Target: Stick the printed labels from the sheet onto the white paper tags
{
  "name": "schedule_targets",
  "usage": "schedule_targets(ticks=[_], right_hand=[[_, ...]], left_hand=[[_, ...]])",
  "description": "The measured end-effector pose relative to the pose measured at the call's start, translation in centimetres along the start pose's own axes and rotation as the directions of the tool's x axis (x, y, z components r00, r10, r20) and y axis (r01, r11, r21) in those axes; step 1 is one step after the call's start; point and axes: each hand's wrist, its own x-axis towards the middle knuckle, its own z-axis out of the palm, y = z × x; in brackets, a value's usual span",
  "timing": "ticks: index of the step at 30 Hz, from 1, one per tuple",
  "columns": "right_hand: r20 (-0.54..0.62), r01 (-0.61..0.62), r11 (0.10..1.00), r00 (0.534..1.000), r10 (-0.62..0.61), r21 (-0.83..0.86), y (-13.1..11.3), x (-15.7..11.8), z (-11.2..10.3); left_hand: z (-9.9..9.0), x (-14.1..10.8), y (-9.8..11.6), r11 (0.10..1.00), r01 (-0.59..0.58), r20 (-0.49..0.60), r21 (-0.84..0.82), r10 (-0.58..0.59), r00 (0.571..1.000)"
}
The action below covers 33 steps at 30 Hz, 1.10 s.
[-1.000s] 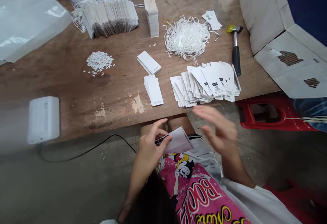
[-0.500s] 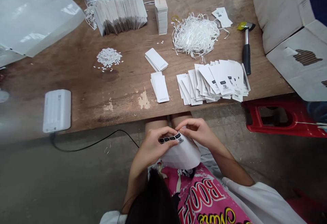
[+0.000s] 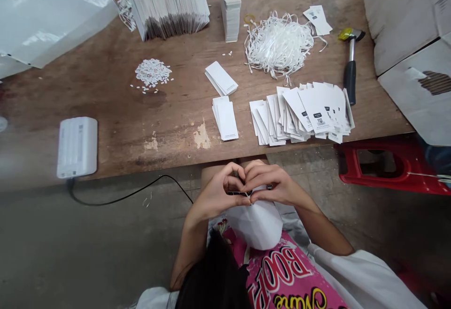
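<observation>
A white tag [image 3: 255, 222] is held above the lap, just below the bench edge, at lower centre of the frame. Its card curves outward beneath the hands, and a black printed strip [image 3: 239, 193] is partly seen along its top, between the fingers. The left hand [image 3: 218, 191] and right hand [image 3: 271, 182] are brought close together, and the tag's upper edge is pinched in a tight grip by both; the exact contact is hidden by the fingers.

The bench [image 3: 105, 130], of rough, stained brown wood, carries several separate lots. A long row of tags [image 3: 169, 11] stands on edge at upper left, with white cord ends showing at its left end. A tall squared stack [image 3: 230, 6] stands to its right. Two small stacks [image 3: 221, 78] [image 3: 225, 119] lie near the centre, and a loose fan of printed tags [image 3: 303, 114] spreads right of centre. No cord is seen on these, so much work appears to be left. A springy tangle of white cord [image 3: 278, 43] and a heap of small white bits [image 3: 152, 73] lie out in the open. A hammer [image 3: 350, 65] with a black handle lies at right, and a smooth white power bank [image 3: 76, 147] sits at lower left.
</observation>
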Motion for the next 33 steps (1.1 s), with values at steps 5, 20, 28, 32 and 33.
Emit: schedule_targets(ticks=[5,20,28,32,33], right_hand=[[0.042,0.023,0.997,0.999,-0.027,0.079,1.0,0.6,0.1],[0.012,0.047,0.999,0.999,-0.047,-0.021,1.3,1.9,0.3],[-0.007,0.145,0.989,0.989,-0.146,-0.035,1.8,1.6,0.8],[-0.037,0.178,0.982,0.983,-0.180,-0.056,1.6,1.3,1.0],[-0.036,0.179,0.983,0.983,-0.181,-0.052,1.5,1.3,1.0]], left_hand=[[-1.0,1.3,-1.6,0.983,0.008,0.186,-0.182,0.027,0.982],[-1.9,1.6,-1.9,0.981,-0.006,0.208,-0.195,0.048,0.977],[-1.6,1.4,-1.3,0.979,0.035,0.225,-0.201,0.012,0.974],[-1.5,1.3,-1.0,0.985,0.077,0.233,-0.157,-0.039,0.972],[-1.5,1.4,-1.0,0.984,0.086,0.237,-0.154,-0.048,0.970]])
